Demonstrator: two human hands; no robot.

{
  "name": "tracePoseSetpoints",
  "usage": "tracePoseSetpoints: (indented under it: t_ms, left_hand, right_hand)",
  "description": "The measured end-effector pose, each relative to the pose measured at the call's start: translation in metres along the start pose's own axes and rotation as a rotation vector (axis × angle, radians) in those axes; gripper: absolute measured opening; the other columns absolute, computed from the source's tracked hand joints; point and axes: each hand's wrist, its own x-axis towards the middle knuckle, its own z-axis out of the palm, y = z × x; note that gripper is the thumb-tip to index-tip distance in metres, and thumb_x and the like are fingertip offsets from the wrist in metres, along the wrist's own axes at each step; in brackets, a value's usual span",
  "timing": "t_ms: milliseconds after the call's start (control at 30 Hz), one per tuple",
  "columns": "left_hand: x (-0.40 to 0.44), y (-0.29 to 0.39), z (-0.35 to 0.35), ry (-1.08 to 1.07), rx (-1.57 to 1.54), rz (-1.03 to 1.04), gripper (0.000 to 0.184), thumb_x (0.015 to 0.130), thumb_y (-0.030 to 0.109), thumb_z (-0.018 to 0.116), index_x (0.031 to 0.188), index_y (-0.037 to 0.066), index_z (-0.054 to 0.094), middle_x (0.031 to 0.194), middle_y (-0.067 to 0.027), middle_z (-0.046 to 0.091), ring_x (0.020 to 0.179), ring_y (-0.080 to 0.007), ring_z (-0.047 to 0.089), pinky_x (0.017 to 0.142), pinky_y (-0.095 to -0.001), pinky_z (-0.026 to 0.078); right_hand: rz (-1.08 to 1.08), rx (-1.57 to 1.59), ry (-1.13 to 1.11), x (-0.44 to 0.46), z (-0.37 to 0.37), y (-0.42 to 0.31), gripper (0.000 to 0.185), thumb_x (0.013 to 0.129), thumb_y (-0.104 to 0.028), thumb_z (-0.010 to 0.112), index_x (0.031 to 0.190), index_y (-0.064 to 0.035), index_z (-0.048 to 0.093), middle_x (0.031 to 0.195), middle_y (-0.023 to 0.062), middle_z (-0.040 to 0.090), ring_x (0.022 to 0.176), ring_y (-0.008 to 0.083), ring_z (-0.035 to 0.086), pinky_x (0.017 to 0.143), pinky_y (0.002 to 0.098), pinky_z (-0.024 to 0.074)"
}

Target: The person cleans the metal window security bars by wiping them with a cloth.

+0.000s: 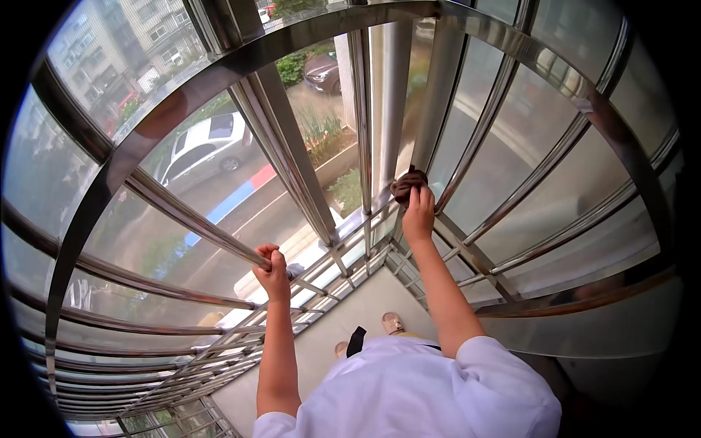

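My left hand is wrapped round one of the shiny metal bars on the left side of the window guard. Higher and to the right, my right hand grips a crumpled dark brown cloth. The cloth lies against the metal frame near the corner, beside a wide grey upright post. Part of the cloth is hidden behind my fingers.
A curved metal band crosses the bars above my hands. Low rails run along the pale floor, where my shoes show. Outside are a white car, a dark car and plants.
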Motion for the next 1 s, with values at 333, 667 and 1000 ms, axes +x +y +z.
tracePoseSetpoints:
  t_ms: [333, 667, 1000]
  left_hand:
    - [-0.010, 0.040, 0.017, 0.179, 0.434, -0.054, 0.026, 0.084, 0.005, 0.060, 0.107, -0.001, 0.051, 0.082, -0.0066, 0.056, 0.066, -0.0129, 0.051, 0.061, -0.0269, 0.043]
    - [-0.032, 0.276, 0.013, 0.281, -0.003, 1.253, 0.025, 0.089, 0.002, 0.056, 0.111, 0.012, 0.051, 0.094, -0.0032, 0.052, 0.071, -0.0146, 0.049, 0.062, -0.0286, 0.040]
    - [-0.065, 0.356, 0.016, 0.679, -0.464, 1.794, 0.016, 0.080, 0.007, 0.058, 0.091, 0.018, 0.055, 0.082, 0.0066, 0.062, 0.057, -0.0076, 0.052, 0.054, -0.0227, 0.040]
  right_hand:
    - [-0.170, 0.237, -0.106, -0.004, -0.022, 0.008, 0.026, 0.075, 0.005, 0.053, 0.099, 0.0000, 0.061, 0.106, 0.0132, 0.060, 0.103, 0.0347, 0.054, 0.092, 0.0410, 0.0451]
    - [0.183, 1.022, -1.039, -0.106, -0.050, -0.090, 0.031, 0.084, -0.017, 0.053, 0.109, -0.0026, 0.062, 0.094, 0.0180, 0.067, 0.086, 0.0286, 0.065, 0.080, 0.0373, 0.0497]
    - [-0.092, 1.714, -1.659, -0.115, -0.107, -0.243, 0.042, 0.083, -0.010, 0.050, 0.124, -0.0037, 0.059, 0.115, 0.0199, 0.064, 0.108, 0.0312, 0.060, 0.094, 0.0368, 0.0442]
